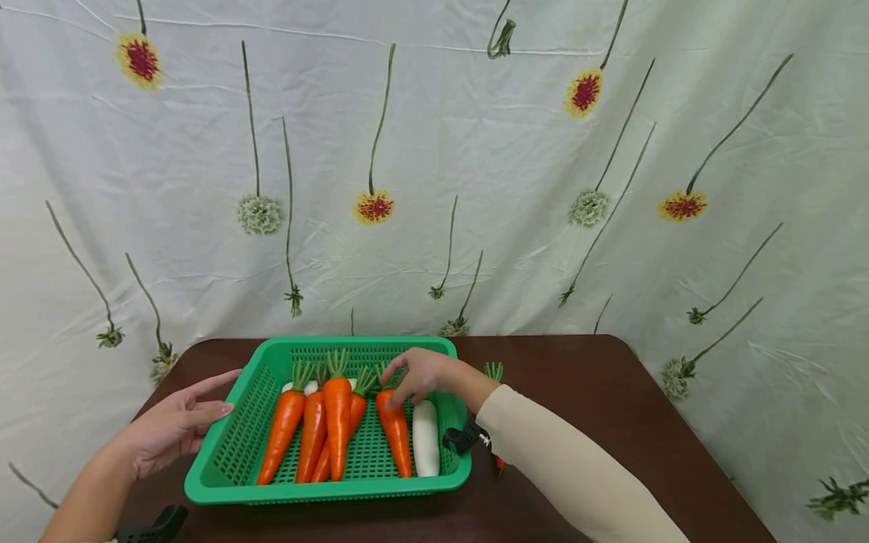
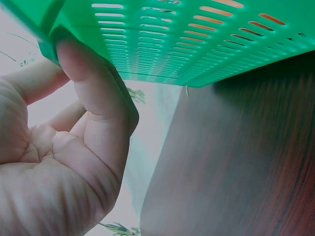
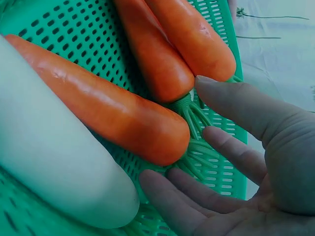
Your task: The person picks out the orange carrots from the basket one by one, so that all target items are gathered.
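A green basket (image 1: 305,494) sits on the table with several orange carrots inside, green tops away from me. My left hand (image 1: 173,426) is at its left side; in the left wrist view, thumb and curled fingers (image 2: 96,83) grip the rim. Over the right half hovers my right hand (image 1: 424,375), fingers spread and loosely bent, holding nothing. Below it, in the right wrist view, lies a single carrot (image 3: 118,118), its leafy top close to the fingertips. A white radish (image 1: 425,441) lies beside that carrot, near the basket's right wall.
Right of the basket another carrot (image 1: 494,371) lies on the dark brown table (image 1: 577,377), mostly hidden by my right forearm. Pale rounded ends (image 1: 308,388) show behind the carrots inside the basket. A flower-patterned cloth (image 1: 434,151) hangs behind the table.
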Demonstrator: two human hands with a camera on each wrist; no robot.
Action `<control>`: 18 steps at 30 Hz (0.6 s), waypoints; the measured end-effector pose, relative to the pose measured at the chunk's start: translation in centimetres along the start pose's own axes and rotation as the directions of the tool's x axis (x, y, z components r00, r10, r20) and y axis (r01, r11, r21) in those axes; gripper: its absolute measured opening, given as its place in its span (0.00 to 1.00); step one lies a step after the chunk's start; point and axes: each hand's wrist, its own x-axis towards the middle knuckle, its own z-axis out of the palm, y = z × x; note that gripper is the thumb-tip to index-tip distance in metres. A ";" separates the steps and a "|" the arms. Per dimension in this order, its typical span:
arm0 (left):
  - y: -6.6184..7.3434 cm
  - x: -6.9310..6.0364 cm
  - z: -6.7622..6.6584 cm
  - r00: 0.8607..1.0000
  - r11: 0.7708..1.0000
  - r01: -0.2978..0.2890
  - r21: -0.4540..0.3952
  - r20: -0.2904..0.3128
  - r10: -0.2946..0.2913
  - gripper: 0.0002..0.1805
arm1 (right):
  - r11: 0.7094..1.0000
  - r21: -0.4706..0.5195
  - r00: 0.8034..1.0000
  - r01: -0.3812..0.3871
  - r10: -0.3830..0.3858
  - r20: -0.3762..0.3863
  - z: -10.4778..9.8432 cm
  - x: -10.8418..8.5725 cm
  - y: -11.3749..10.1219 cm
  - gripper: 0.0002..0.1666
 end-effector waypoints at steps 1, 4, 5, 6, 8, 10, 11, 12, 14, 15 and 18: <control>0.0 0.0 0.0 1.000 1.000 -0.004 -0.002 0.003 0.004 0.28 | 1.000 -0.009 1.000 -0.008 0.008 0.002 0.1 0.0 -0.1 0.27; 0.1 0.0 0.0 1.000 1.000 -0.001 -0.007 0.005 0.001 0.27 | 0.999 -0.038 1.000 -0.025 0.025 -0.004 0.2 0.2 -0.3 0.27; 0.1 0.0 0.0 1.000 1.000 -0.002 -0.007 0.006 0.002 0.28 | 0.998 -0.048 1.000 -0.029 0.029 -0.008 0.3 0.3 -0.3 0.27; 0.1 -0.1 0.0 1.000 1.000 -0.003 -0.007 0.006 0.003 0.28 | 0.998 -0.059 0.999 -0.032 0.031 -0.012 0.4 0.4 -0.4 0.26; 0.2 -0.1 0.1 1.000 1.000 0.006 -0.005 -0.002 -0.006 0.28 | 0.996 -0.083 0.999 -0.035 0.034 -0.013 0.4 0.6 -0.4 0.26; 0.2 -0.1 0.1 1.000 1.000 0.006 0.003 -0.006 -0.006 0.29 | 0.994 -0.100 0.999 -0.039 0.038 -0.013 0.5 0.8 -0.3 0.26; 0.2 -0.1 0.2 1.000 1.000 0.006 0.008 -0.007 -0.006 0.30 | 0.994 -0.104 0.999 -0.040 0.039 -0.009 0.5 0.9 -0.3 0.26; 0.2 -0.1 0.3 1.000 1.000 0.008 0.012 -0.008 -0.008 0.30 | 0.993 -0.108 0.999 -0.041 0.041 -0.005 0.6 1.0 -0.3 0.26; 0.2 0.0 0.3 1.000 1.000 0.006 0.015 -0.012 -0.006 0.31 | 0.994 -0.102 0.999 -0.046 0.046 0.002 0.6 1.3 -0.2 0.26; 0.3 0.0 0.4 1.000 1.000 0.005 0.015 -0.013 -0.005 0.31 | 0.994 -0.096 0.999 -0.048 0.049 0.007 0.6 1.4 -0.1 0.26; 0.2 0.0 0.5 1.000 1.000 -0.003 0.007 -0.011 0.003 0.32 | 0.996 -0.079 0.998 -0.049 0.051 0.022 0.5 1.5 -0.1 0.26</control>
